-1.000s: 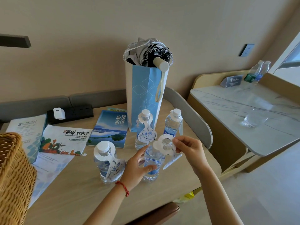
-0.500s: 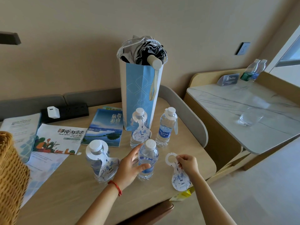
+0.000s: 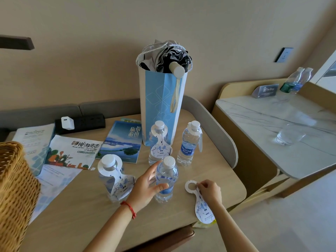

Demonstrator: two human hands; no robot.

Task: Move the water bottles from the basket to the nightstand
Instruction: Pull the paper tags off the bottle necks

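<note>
Several small water bottles stand upright on the wooden table [image 3: 87, 220]. My left hand [image 3: 145, 188] holds the nearest bottle [image 3: 167, 177], thumb across its front and fingers behind; this bottle has no neck tag. My right hand [image 3: 209, 191] pinches a white paper neck tag [image 3: 201, 206] that lies flat on the table to the bottle's right. A tagged bottle [image 3: 112, 177] stands left of my left hand. Two more, a tagged bottle [image 3: 159, 142] and an Aquafina bottle [image 3: 189, 144], stand behind. The woven basket [image 3: 14, 193] fills the left edge.
A tall blue paper bag [image 3: 160, 106] with a folded umbrella stands at the table's back. Brochures [image 3: 72, 151] and a black power strip [image 3: 81, 122] lie at the left. To the right is a marble-topped stand [image 3: 272, 124] with a glass [image 3: 289, 135] and two bottles [image 3: 296, 80].
My right hand lifted the paper tag off the nearest bottle's neck and brought it down to the table on the right. My left hand kept hold of that bottle.
</note>
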